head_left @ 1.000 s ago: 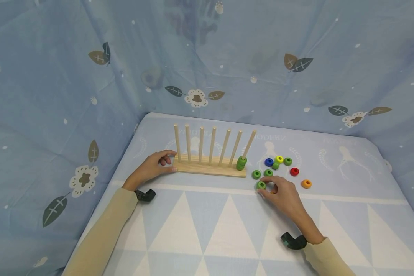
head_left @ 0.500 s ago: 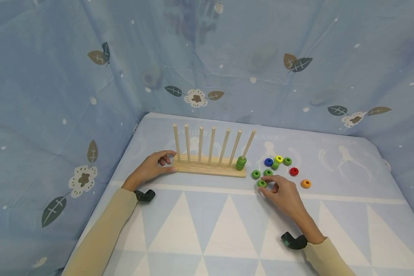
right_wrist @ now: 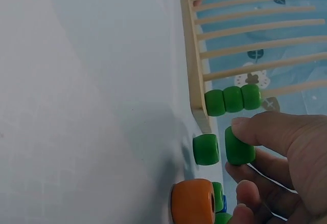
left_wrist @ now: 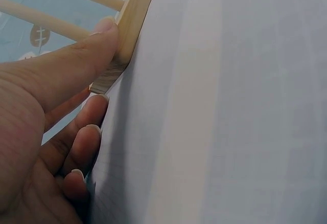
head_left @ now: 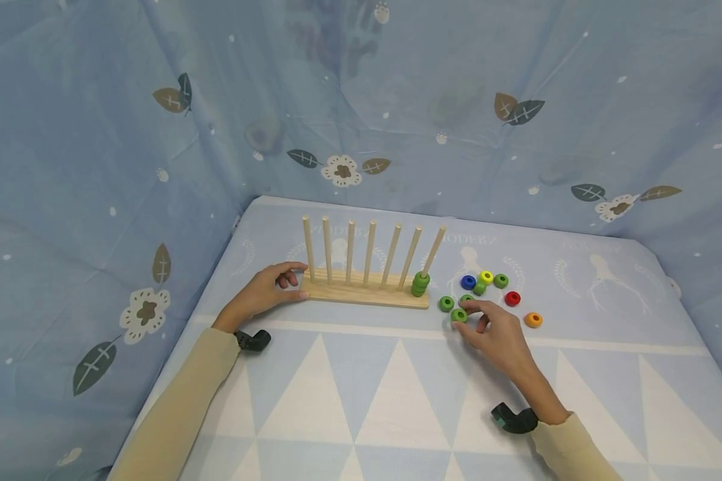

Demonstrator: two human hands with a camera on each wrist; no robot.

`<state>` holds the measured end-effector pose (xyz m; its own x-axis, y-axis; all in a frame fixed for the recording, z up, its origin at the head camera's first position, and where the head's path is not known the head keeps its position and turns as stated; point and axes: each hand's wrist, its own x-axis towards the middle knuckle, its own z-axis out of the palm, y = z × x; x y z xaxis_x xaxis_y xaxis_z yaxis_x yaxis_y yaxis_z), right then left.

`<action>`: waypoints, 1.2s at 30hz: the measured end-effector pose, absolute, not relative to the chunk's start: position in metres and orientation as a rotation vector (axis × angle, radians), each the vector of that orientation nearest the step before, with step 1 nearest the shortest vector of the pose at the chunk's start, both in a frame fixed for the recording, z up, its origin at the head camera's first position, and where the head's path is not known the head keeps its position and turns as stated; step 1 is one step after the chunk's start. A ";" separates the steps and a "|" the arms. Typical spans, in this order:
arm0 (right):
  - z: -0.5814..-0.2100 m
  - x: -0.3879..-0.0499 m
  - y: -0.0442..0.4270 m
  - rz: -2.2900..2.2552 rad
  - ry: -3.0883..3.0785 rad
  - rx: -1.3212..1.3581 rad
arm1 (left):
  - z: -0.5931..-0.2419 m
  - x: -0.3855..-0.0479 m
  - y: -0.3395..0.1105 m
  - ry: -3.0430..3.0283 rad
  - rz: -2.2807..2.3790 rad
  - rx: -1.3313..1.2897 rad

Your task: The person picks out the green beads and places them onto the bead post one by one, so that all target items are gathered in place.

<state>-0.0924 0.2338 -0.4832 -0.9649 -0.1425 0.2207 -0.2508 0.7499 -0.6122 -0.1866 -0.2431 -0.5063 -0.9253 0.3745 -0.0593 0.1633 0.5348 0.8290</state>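
Note:
A wooden base (head_left: 364,294) carries several upright pegs; three green beads (right_wrist: 233,99) are stacked on its rightmost peg. My left hand (head_left: 267,289) grips the base's left end, its thumb (left_wrist: 104,40) on the near edge in the left wrist view. My right hand (head_left: 498,339) pinches a green bead (right_wrist: 239,146) between thumb and fingers, to the right of the base. In the right wrist view that bead is raised off the table, beside another green bead (right_wrist: 206,150). One more green bead (head_left: 466,298) is partly hidden behind my right fingers.
Beyond my right hand lie a blue bead (head_left: 468,282), a yellow bead (head_left: 486,276), a red bead (head_left: 513,298), an orange bead (head_left: 533,320) and green ones. Another orange bead (right_wrist: 192,202) shows in the right wrist view. Patterned cloth (head_left: 349,100) hangs behind the table.
My right hand has moved slightly away from me with the green bead, which has gone a little up and right in the head view. My left hand and the base have kept their place.

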 end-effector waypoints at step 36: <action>-0.464 -0.097 0.236 0.967 -2.770 0.307 | -0.508 -0.187 -0.244 2.541 1.364 0.448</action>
